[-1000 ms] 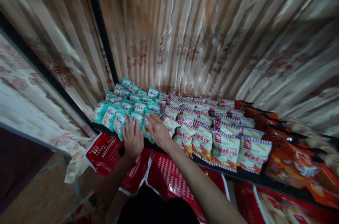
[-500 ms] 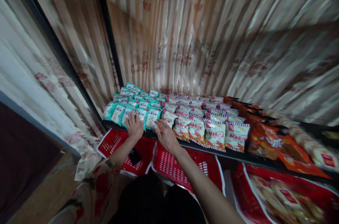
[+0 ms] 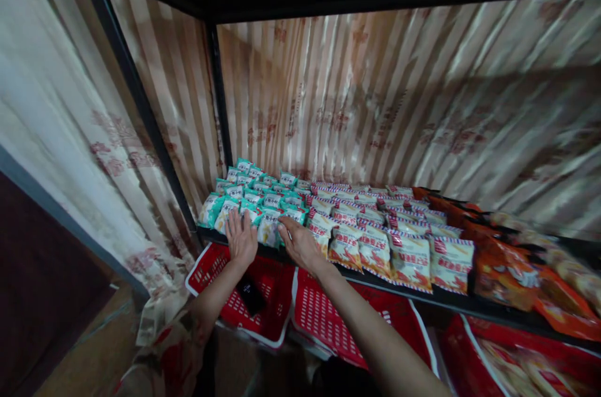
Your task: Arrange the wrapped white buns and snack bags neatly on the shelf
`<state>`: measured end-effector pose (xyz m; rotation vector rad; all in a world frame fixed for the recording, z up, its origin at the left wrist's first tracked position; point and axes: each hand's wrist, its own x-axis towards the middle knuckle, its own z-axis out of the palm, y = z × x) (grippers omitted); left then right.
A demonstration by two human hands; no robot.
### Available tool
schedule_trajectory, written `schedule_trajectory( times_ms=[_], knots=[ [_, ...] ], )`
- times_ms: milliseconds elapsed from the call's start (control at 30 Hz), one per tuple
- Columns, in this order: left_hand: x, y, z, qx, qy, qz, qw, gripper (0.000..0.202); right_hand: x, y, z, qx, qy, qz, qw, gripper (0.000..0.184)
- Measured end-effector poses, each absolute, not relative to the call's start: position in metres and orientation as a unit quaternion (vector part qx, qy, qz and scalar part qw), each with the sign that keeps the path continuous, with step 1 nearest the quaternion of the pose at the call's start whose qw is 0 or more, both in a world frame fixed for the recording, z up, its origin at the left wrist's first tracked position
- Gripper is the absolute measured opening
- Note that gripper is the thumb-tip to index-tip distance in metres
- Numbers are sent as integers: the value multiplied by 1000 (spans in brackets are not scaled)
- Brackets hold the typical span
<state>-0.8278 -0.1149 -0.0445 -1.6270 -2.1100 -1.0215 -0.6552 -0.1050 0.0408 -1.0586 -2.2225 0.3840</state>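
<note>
Small teal-and-white snack bags point(image 3: 269, 226) stand in packed rows at the left end of a dark shelf point(image 3: 323, 265). My left hand point(image 3: 242, 240) lies against the front row of these bags, palm toward them and fingers spread. At the right end of that row my right hand point(image 3: 300, 244) reaches across the last teal bag point(image 3: 295, 213), covering its lower part. Its fingers are stretched out, and nothing is gripped. Beside the right hand begin rows of cream snack bags point(image 3: 347, 242) with red print and striped edges.
Below the shelf sit two red baskets with white rims, a left one point(image 3: 278, 342) and a middle one point(image 3: 323, 315). A black phone point(image 3: 250, 295) lies in the left one. Orange bags point(image 3: 504, 272) fill the shelf farther right. A dark post point(image 3: 220, 93) and striped curtain point(image 3: 328, 96) stand behind.
The view has shifted, so the shelf appears lower and farther right. My right hand has come slightly left over the last teal bag. The left hand stays flat on the front row.
</note>
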Motion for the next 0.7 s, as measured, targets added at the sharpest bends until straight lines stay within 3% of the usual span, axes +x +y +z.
schedule_trajectory(
  times_ms=[433, 700],
  knots=[
    [-882, -81, -21, -582, -710, -362, 159, 41, -750, -17, 60, -369, -879, 116, 281, 37],
    [-912, -56, -27, -614, -701, -332, 143, 42, -799, 35, 63, -365, -905, 87, 200, 39]
  ],
)
